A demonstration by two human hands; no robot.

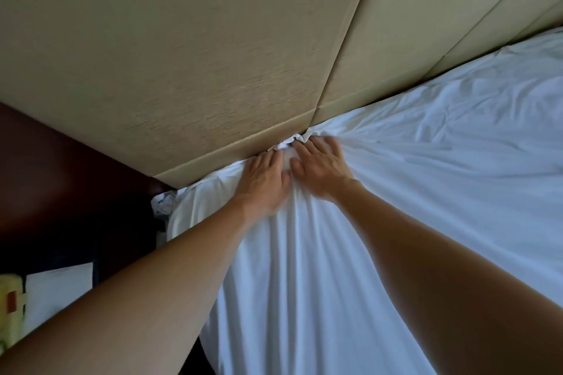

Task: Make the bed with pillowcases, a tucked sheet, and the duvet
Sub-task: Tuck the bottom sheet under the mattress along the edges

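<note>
A white sheet (411, 192) covers the mattress and runs up to the beige padded headboard (189, 64). Both my hands lie side by side at the head edge of the bed. My left hand (265, 179) presses flat on the sheet with its fingers reaching toward the gap at the headboard. My right hand (320, 161) lies next to it, fingers straight, pushing a bunched fold of sheet (289, 141) into that gap. Long creases fan out from under both hands. No pillow or duvet is in view.
A dark wooden surface (61, 179) stands left of the bed. A loose bit of white cloth (163, 202) hangs at the mattress corner. White paper (58, 292) and a yellow object (9, 310) lie at the lower left.
</note>
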